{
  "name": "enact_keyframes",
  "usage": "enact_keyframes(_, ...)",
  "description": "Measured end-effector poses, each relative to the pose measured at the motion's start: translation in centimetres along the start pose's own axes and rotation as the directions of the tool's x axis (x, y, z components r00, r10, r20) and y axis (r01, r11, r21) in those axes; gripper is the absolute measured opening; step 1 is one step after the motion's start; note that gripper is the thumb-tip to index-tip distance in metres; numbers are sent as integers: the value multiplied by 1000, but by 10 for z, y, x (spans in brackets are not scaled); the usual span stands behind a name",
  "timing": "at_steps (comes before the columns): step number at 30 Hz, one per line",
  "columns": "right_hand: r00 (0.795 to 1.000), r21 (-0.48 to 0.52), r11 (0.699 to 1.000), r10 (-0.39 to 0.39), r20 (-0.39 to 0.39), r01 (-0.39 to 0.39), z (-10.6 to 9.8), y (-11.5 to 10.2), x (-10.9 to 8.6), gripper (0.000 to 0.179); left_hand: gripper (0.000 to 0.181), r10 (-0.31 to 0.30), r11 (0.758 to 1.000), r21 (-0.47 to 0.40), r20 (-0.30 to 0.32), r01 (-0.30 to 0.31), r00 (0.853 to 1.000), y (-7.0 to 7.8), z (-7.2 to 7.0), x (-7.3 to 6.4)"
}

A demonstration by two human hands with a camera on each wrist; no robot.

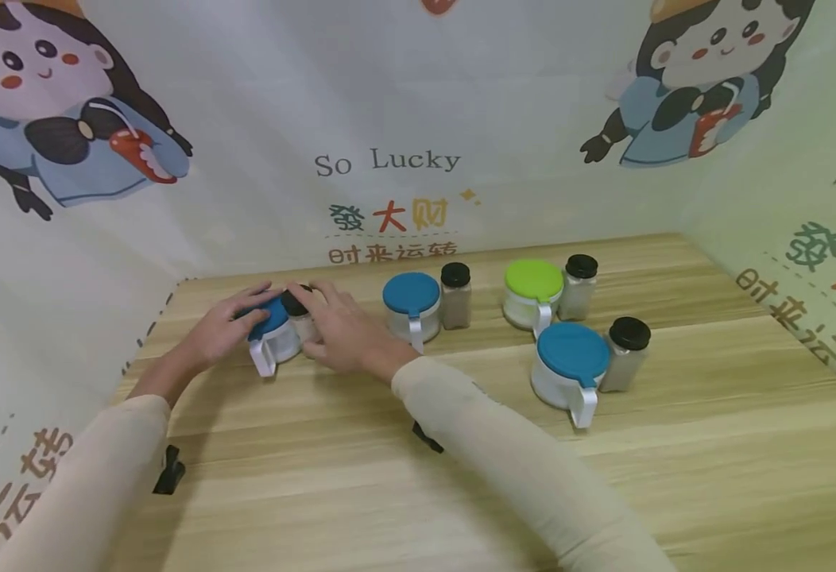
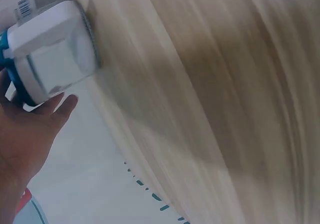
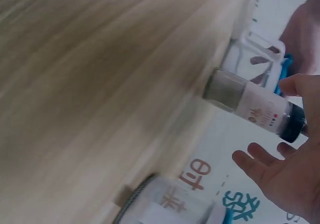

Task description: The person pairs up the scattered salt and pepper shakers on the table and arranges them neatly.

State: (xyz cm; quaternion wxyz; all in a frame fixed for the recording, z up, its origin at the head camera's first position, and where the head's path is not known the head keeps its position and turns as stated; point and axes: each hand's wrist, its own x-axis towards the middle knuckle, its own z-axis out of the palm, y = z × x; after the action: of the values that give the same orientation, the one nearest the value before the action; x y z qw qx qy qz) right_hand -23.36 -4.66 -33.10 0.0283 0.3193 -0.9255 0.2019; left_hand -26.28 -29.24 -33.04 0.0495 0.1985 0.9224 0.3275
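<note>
At the back left of the table stands a white seasoning pot [image 1: 282, 345] with a blue lid and a handle facing the near side. My left hand [image 1: 226, 327] holds it by the lid, thumb on the near side and fingers over the far side. Right beside it is a clear glass shaker jar [image 3: 262, 107] with a black cap and a printed label, upright on the wood. My right hand [image 1: 350, 330] reaches over this jar from the right. One finger lies at the cap and the thumb is along the jar, while other fingers [image 3: 257, 166] spread loosely away from the glass.
To the right stand another blue-lidded pot [image 1: 411, 295] with a jar [image 1: 456, 306], a green-lidded pot [image 1: 534, 280] with a jar [image 1: 579, 294], and a nearer blue-lidded pot [image 1: 571, 353] with a jar [image 1: 624, 361]. A printed curtain [image 1: 261, 159] hangs behind the wooden table [image 1: 303, 477].
</note>
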Motion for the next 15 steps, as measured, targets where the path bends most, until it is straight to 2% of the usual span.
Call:
enact_keyframes(4,1000,-7,1000,21,5,-21,4,1,-2,77,55,10,999,54,6,-10,1000,3,0,-6)
enact_keyframes(8,999,-4,1000,-25,-40,25,3,1,-3,65,65,-20,992,127,35,15,999,7,0,-14)
enact_keyframes(12,992,42,996,-73,-104,78,4,1,-4,50,99,-40,983,180,56,29,998,10,3,-22)
enact_keyframes(15,991,110,991,-61,-120,75,6,2,-7,45,122,-17,974,226,58,3,998,9,8,-28)
